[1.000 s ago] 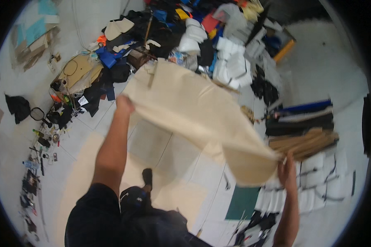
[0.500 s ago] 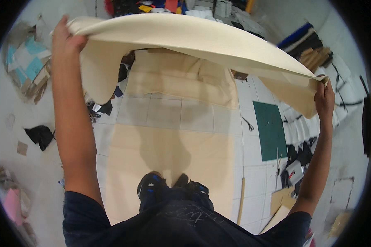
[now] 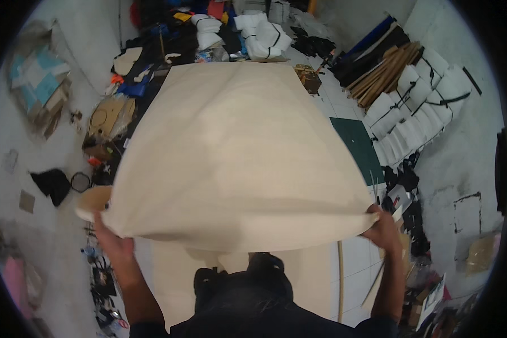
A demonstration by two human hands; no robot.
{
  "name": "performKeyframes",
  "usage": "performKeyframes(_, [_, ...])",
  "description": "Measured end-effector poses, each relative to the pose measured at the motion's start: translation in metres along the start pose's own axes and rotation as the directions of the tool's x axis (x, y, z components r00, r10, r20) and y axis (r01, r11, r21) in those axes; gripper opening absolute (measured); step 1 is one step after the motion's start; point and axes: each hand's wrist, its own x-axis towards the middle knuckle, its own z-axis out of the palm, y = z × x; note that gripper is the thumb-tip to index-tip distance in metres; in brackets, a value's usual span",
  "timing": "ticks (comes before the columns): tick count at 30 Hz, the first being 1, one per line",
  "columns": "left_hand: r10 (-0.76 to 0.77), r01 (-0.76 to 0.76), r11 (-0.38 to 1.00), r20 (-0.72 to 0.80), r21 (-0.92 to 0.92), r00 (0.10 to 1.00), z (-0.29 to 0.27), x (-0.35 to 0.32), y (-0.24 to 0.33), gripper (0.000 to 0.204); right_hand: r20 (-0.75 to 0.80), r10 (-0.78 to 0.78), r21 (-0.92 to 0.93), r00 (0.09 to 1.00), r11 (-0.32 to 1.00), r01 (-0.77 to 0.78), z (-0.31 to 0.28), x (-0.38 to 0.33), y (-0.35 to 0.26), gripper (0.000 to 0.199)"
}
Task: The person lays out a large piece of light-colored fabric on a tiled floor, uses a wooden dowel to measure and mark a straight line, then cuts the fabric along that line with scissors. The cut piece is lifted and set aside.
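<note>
A large cream fabric sheet (image 3: 231,141) spreads out ahead of me, its surface bulging with air and its near edge lifted off the floor. My left hand (image 3: 115,239) grips that edge near its left corner, where a flap of cloth curls outward. At the right end of the same edge, my right hand (image 3: 382,228) is closed on the cloth, thumb and fingers pinching it. Beneath, a second cream sheet (image 3: 172,276) lies flat on the tiles around my feet, partly covered by the raised one.
A green cutting mat (image 3: 355,146) lies right of the fabric, partly covered. A thin wooden stick (image 3: 340,281) rests on the tiles near my right arm. Strapped white bundles (image 3: 405,112) and brown rolls (image 3: 386,73) line the right wall. Cardboard (image 3: 111,118) and dark scraps clutter the left.
Both hands have come down and toward me from high up, still holding the edge. The sheet has spread away from me, hiding the folded cloth and scissors seen before.
</note>
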Motion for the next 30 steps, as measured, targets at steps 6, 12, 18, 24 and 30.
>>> performKeyframes(6, [-0.203, 0.211, 0.977, -0.25, 0.006, 0.947, -0.146, -0.095, -0.053, 0.055, 0.459, 0.138, -0.36, 0.878, 0.932, 0.042, 0.096, -0.072, 0.025, 0.072])
performKeyframes(12, [-0.192, 0.261, 0.96, -0.437, 0.103, 0.879, -0.236, -0.204, -0.05, 0.053, 0.751, 0.445, -0.452, 0.488, 0.885, -0.112, 0.155, -0.152, 0.077, 0.072])
performKeyframes(18, [-0.274, 0.409, 0.904, -0.573, 0.12, 0.773, -0.301, -0.305, -0.075, 0.053, 0.857, 0.488, -0.43, 0.167, 0.855, -0.291, 0.184, -0.256, 0.143, 0.058])
performKeyframes(24, [-0.332, 0.484, 0.868, -0.595, 0.11, 0.732, -0.338, -0.397, -0.062, 0.053, 0.937, 0.324, -0.254, 0.133, 0.89, -0.379, 0.204, -0.343, 0.181, 0.085])
performKeyframes(30, [-0.305, 0.491, 0.854, -0.598, 0.173, 0.741, -0.328, -0.415, -0.064, 0.059, 0.856, 0.201, -0.11, 0.476, 0.971, -0.214, 0.273, -0.418, 0.241, 0.078])
